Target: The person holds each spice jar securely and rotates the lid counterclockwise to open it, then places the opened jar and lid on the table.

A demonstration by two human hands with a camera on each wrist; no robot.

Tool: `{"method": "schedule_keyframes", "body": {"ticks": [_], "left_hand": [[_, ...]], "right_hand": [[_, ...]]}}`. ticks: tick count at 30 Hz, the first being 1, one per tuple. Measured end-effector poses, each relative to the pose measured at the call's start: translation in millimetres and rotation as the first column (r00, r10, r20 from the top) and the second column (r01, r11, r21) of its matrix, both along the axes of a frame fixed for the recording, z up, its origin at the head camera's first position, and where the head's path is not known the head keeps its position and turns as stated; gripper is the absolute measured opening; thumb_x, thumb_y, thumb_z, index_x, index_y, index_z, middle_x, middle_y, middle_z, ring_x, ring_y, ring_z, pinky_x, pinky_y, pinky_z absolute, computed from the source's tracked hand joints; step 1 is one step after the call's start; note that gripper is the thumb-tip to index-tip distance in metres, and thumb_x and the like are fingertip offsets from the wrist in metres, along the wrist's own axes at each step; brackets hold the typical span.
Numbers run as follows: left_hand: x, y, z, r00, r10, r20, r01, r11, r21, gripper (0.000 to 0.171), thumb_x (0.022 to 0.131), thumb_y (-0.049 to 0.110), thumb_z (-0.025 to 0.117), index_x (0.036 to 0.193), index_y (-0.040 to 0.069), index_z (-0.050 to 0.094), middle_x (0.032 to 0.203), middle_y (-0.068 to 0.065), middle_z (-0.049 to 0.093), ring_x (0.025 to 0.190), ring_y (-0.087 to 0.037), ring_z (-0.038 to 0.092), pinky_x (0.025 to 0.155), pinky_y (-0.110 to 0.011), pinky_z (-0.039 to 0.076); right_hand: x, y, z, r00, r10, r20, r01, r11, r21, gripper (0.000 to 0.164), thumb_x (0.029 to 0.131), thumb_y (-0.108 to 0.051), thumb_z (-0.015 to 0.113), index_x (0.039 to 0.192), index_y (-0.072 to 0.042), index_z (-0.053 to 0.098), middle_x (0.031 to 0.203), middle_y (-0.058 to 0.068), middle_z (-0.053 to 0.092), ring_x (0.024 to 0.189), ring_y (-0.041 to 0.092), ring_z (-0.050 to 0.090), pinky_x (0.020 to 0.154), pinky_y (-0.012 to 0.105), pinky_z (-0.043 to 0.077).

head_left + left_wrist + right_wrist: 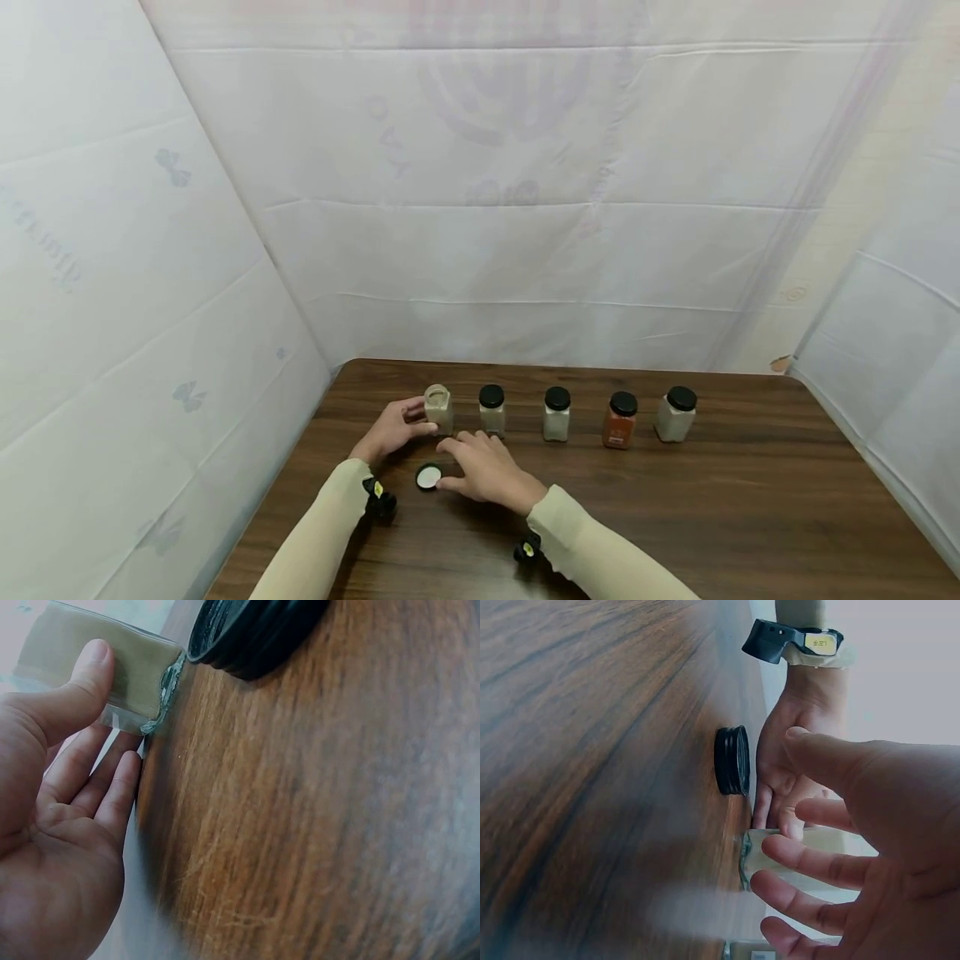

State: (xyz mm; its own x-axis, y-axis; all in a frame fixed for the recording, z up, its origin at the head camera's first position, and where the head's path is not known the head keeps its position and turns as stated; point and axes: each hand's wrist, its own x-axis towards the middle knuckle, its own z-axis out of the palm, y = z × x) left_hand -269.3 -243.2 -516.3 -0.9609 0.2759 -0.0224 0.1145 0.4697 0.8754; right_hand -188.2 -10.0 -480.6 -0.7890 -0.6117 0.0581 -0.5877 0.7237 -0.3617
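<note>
My left hand [393, 427] holds a square glass jar [438, 412] of pale beige powder, its mouth uncovered, at the left of a row of jars. In the left wrist view the thumb [91, 671] lies along the near face of the jar, with the fingers round its far side. A black lid [428, 477] lies on the table between the hands, its white inside facing up. My right hand [489, 471] hovers just right of the lid, fingers spread and loosely bent, with nothing in its grasp.
To the right stand several black-capped jars: two with pale contents [492, 408] [557, 413], one orange-red jar [619, 420] and another pale jar [676, 413]. They stand upright on a dark wooden table [712, 517]. White sheeting [525, 250] hangs behind and at both sides.
</note>
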Motion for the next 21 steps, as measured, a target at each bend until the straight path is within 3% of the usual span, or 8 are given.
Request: {"method": "schedule_keyframes", "body": {"ticks": [14, 21], "left_hand": [[0.4, -0.8, 1.0, 1.0, -0.006, 0.003, 0.005, 0.999, 0.038, 0.058, 0.09, 0.01, 0.08, 0.142, 0.0, 0.057, 0.135, -0.021, 0.064, 0.129, -0.04, 0.058, 0.104, -0.049, 0.049], [4.2, -0.4, 4.1, 0.999, -0.023, -0.046, 0.028, 0.995, 0.095, 0.06, 0.089, 0.005, 0.081, 0.142, -0.002, 0.054, 0.138, -0.025, 0.061, 0.129, -0.041, 0.058, 0.105, -0.048, 0.049]], "right_hand": [[-0.4, 17.4, 5.0, 0.992, 0.066, -0.105, -0.07, 0.997, -0.037, 0.051, 0.097, -0.048, 0.07, 0.141, -0.024, 0.062, 0.13, -0.001, 0.06, 0.108, 0.019, 0.057, 0.087, 0.038, 0.051], [0.9, 29.0, 10.7, 0.989, 0.067, -0.129, -0.075, 0.996, -0.057, 0.05, 0.097, -0.045, 0.071, 0.141, -0.023, 0.061, 0.13, -0.001, 0.061, 0.108, 0.02, 0.057, 0.086, 0.037, 0.051]]}}
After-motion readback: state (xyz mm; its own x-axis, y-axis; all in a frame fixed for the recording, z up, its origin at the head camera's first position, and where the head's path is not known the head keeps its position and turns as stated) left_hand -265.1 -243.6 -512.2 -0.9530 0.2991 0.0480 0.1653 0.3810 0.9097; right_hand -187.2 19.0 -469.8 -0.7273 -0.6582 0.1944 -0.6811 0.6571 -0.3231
